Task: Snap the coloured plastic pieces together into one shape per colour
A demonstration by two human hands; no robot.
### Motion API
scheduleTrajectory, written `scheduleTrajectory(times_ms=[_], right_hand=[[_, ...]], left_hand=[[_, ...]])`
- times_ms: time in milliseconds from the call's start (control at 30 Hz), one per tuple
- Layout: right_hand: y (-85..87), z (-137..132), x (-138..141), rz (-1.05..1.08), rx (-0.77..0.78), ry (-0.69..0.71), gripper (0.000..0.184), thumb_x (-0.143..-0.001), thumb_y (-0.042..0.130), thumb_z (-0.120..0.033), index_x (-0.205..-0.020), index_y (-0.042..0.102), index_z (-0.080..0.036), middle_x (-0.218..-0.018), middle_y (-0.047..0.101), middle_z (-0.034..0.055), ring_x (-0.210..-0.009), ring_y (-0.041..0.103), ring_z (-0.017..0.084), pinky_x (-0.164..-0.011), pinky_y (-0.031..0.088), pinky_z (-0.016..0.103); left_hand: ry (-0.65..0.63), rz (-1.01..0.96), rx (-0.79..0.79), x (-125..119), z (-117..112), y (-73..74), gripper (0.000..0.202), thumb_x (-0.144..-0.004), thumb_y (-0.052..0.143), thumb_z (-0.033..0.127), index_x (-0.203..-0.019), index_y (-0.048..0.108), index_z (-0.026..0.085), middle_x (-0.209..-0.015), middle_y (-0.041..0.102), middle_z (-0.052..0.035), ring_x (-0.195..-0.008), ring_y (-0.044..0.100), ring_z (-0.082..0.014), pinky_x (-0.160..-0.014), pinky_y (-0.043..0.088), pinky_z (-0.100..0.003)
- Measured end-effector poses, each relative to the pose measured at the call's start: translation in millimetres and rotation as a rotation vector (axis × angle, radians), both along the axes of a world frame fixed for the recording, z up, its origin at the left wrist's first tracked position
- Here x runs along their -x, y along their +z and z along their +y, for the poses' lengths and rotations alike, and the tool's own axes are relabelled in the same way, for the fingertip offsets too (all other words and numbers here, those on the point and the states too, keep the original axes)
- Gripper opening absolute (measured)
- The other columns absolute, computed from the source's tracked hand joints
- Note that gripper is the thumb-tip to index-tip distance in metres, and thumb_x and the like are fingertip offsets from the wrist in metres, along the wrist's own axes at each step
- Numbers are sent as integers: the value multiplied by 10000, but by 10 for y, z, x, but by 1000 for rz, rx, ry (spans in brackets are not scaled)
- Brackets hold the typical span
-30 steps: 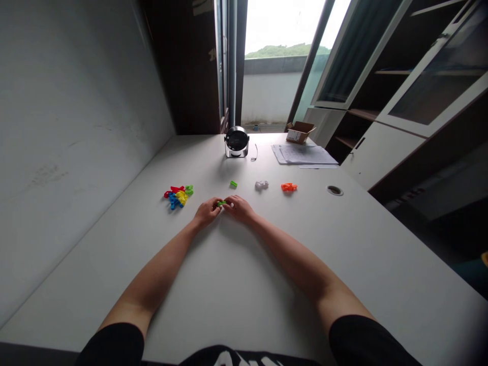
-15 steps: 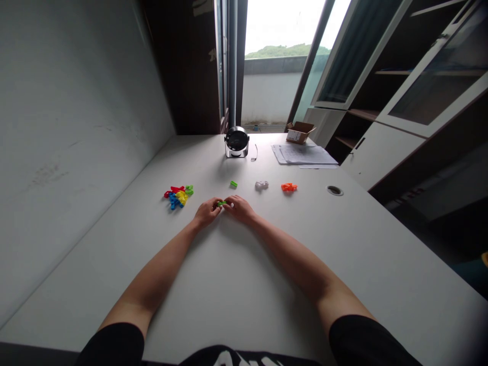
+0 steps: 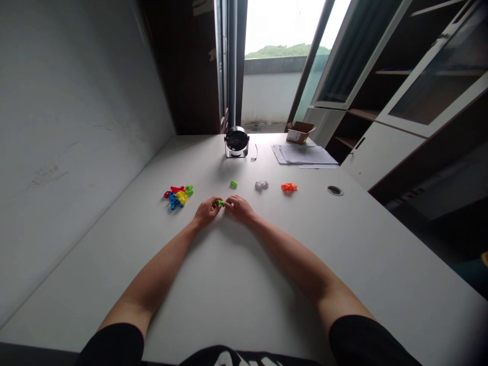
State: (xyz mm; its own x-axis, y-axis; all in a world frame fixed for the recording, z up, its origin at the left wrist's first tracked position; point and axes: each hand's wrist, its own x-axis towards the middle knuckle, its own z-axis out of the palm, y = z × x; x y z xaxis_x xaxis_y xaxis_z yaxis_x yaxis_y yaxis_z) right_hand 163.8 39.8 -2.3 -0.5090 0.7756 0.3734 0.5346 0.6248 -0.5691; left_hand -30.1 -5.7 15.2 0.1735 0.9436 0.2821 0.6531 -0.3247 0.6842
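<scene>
Between the fingertips of both hands is a small green plastic piece (image 3: 220,203); its exact shape is too small to make out. My left hand (image 3: 207,211) pinches it from the left, fingers curled. From the right, my right hand (image 3: 239,208) grips its other end with closed fingertips. Just beyond the hands lies another green plastic piece (image 3: 234,184) on the white table (image 3: 229,274). A pile of red, blue, yellow and green plastic pieces (image 3: 181,197) rests left of my left hand.
White pieces (image 3: 262,185) and orange pieces (image 3: 288,187) lie in separate clusters to the right. Farther back stand a small black fan-like device (image 3: 237,141), papers (image 3: 305,154) and an open cardboard box (image 3: 300,132). A round cable hole (image 3: 334,190) is at the right.
The green piece has turned slightly between the fingers, and more of it shows beside my left fingertips. Both arms keep nearly the same place; the other pieces are unmoved.
</scene>
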Motion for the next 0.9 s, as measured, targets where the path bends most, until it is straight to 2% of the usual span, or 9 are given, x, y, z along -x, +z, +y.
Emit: scheduleTrajectory(times_ms=[100,267,433,600,767,900], right_hand=[[-35,20,-3,-5,-14,4,287,-1003,482,-299,-780,634,-202,-819,611,28,-845,537,153,-777,386,249],[-41,21,1,-8,-17,5,257,-977,530,-321,-769,629,-207,-793,606,23,-832,538,156,-773,394,250],[27,-39,6,30,20,-7,138,-934,590,-335,-882,638,-217,-833,644,11,-778,543,143,-728,398,248],[35,-69,4,64,69,3,175,-859,655,-345,-984,607,-232,-862,671,-15,-706,540,118,-657,378,226],[-11,-47,4,58,75,-9,141,-835,653,-332,-882,580,-221,-811,653,-29,-662,514,107,-619,356,214],[-5,-52,8,73,71,0,136,-842,640,-317,-920,574,-228,-838,662,-27,-675,534,109,-636,373,215]], left_hand=[[9,-13,16,-4,2,-5,261,-876,562,278,-1104,670,212,-881,721,-34,-674,594,-139,-669,462,-242],[2,-46,23,-5,-5,0,209,-885,556,298,-1039,670,215,-853,721,-29,-683,606,-143,-664,461,-244],[20,-23,17,-1,-15,27,210,-890,557,345,-1007,670,212,-860,722,-28,-671,592,-143,-657,453,-249],[50,37,-10,14,-7,30,217,-892,545,370,-939,676,203,-848,710,-34,-699,583,-156,-648,424,-252],[52,58,-12,24,6,7,235,-899,519,378,-881,665,195,-783,676,-25,-671,550,-152,-617,386,-248],[44,59,-1,20,3,7,257,-902,509,388,-853,665,190,-730,650,-15,-639,523,-145,-606,373,-245]])
